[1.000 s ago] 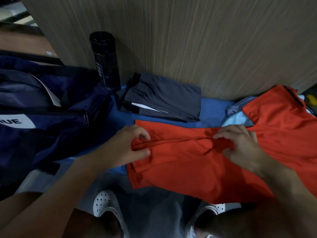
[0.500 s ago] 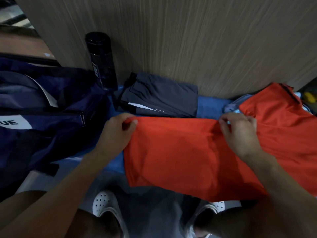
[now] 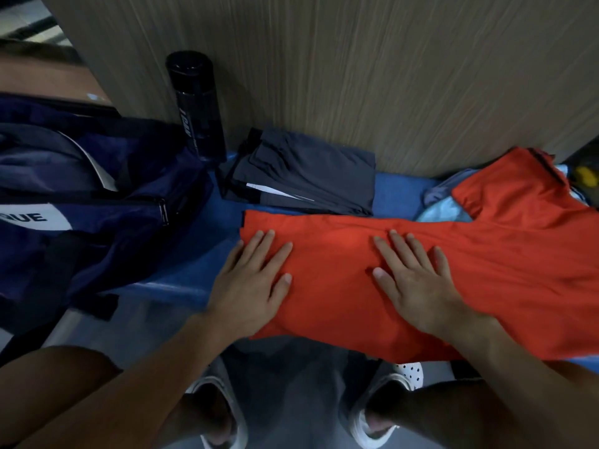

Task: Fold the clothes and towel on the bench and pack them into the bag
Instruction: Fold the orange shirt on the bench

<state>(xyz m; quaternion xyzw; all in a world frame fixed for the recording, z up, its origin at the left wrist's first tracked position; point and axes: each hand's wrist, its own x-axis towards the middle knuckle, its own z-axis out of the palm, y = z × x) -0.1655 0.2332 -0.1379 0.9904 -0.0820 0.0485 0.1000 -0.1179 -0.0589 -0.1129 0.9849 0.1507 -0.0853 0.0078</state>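
Left fingers (image 3: 265,251): straight and slightly fanned, laid flat on the left end of the orange shirt (image 3: 330,286); thumb out to the side, nothing gripped.
Right fingers (image 3: 405,251): straight, fanned a little wider, pressed flat near the middle of the same shirt; thumb pointing toward the other hand.
Left hand (image 3: 252,286): palm down at the shirt's left edge, outer finger right at the hem, wrist over the front lip of the bench.
Right hand (image 3: 418,286): palm down, well inside the fabric, forearm crossing the shirt's near edge.
Orange shirt: spread lengthwise along the blue bench (image 3: 398,196), far edge running just beyond the fingertips, near edge hanging over the bench front; a part with dark trim lying up toward the far right.
Grey shorts (image 3: 311,186): folded, flat on the bench against the wall, just behind the shirt; touching its far edge or not, cannot tell.
Light-blue cloth (image 3: 444,212): crumpled at the right, partly under the shirt; towel or garment, cannot tell.
Bag (image 3: 97,222): navy, at the left end of the bench, white label with letters partly cut off, a zip pull on its side; near the left hand but apart from it.
Bottle (image 3: 197,105): black, upright, between bag and shorts, against the wood-grain wall (image 3: 356,76).
Shoes (image 3: 408,374): white, perforated, on the floor below the bench edge.
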